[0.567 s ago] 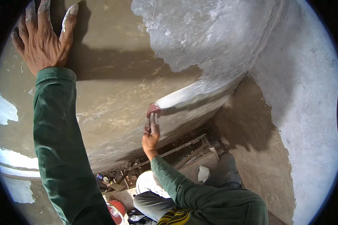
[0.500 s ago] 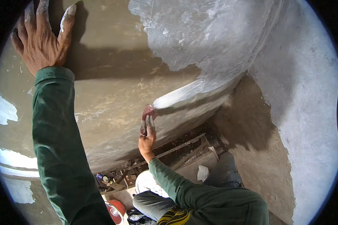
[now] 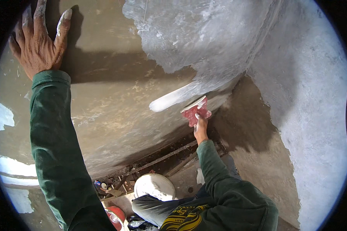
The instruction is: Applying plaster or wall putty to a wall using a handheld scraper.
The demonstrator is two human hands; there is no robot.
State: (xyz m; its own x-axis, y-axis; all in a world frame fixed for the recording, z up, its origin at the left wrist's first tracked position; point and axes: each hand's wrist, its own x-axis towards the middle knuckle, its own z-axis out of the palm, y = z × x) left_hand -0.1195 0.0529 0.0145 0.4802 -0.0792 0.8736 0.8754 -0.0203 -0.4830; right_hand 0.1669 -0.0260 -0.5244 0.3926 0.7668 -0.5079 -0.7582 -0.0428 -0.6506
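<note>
Head view: printed yellow lettering and curved stripes on the dark green shirt (image 3: pixel 187 217), partly folded. Red spreader (image 3: pixel 191 115) sits right of centre, in the right hand (image 3: pixel 200 129), thumb over its face, grip closed round the lower part; whitish paste (image 3: pixel 195 103) along its upper edge. Can't tell if that edge touches the wall. Left hand (image 3: pixel 38 54) upper left, well apart from the spreader, palm down on the brown wall (image 3: pixel 108 100), fingers spread, white smears on them, holding nothing visible; longest finger cut by top border. Smooth white streak (image 3: pixel 171 98) just left of the spreader, running up into a rough grey-white patch (image 3: pixel 204 34). Adjoining wall (image 3: pixel 320 100) at right, grey-white coat with jagged edge over brown. Below: wooden strips (image 3: pixel 162 158) and small debris along the wall foot, round white lid-like thing (image 3: pixel 154 186), red rounded container (image 3: pixel 115 213), black plastic (image 3: pixel 138 223) by the bent knee. Left sleeve (image 3: pixel 56 146) blocks wall behind it; right sleeve (image 3: pixel 214 163) covers some floor.
</note>
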